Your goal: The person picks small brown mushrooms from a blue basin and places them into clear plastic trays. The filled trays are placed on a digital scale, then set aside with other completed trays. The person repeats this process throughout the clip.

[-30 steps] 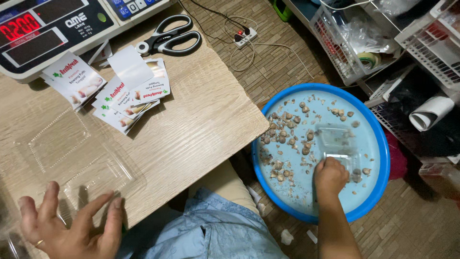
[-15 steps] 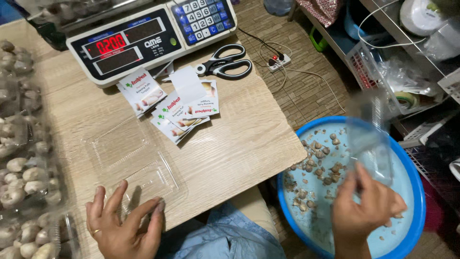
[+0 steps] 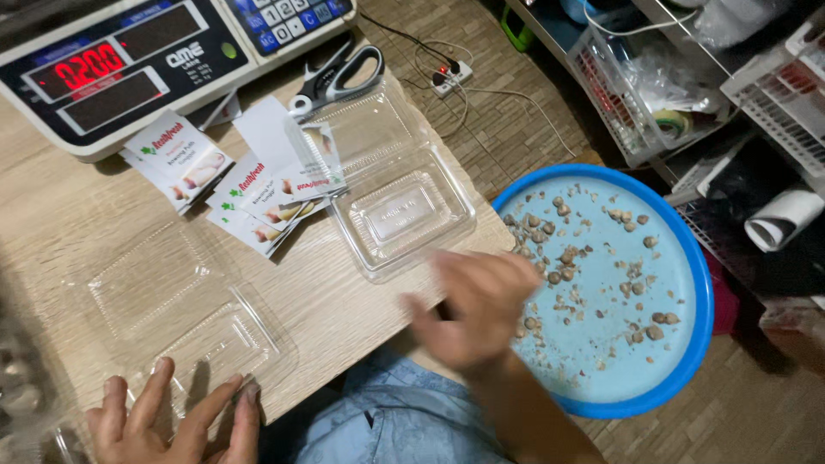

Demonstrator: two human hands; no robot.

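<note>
The left hand (image 3: pixel 176 412) is resting flat, fingers spread, on an open clear clamshell tray (image 3: pixel 185 314) at the table's (image 3: pixel 344 292) seven o'clock edge. The right hand (image 3: pixel 473 309), blurred, seems open and empty, hovering at five o'clock of a second clear tray (image 3: pixel 391 193).

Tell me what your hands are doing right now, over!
Left hand flat on clear open container. Right hand blurred, empty, beside second clear container. Nothing in the way.
</note>
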